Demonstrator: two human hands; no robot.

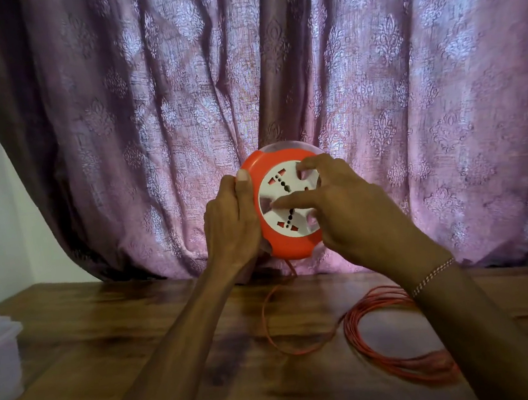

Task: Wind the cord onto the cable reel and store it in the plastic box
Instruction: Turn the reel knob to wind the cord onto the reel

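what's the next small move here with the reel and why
Probably turn the white dial with the right hand while the left hand grips the reel rim: fingers sit in the dial's notches, and most of the cord lies coiled on the table.

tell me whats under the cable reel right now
The cable reel is held above the wooden table. Under it, orange cord hangs down and loops in a coil. The right forearm covers part of the coil.
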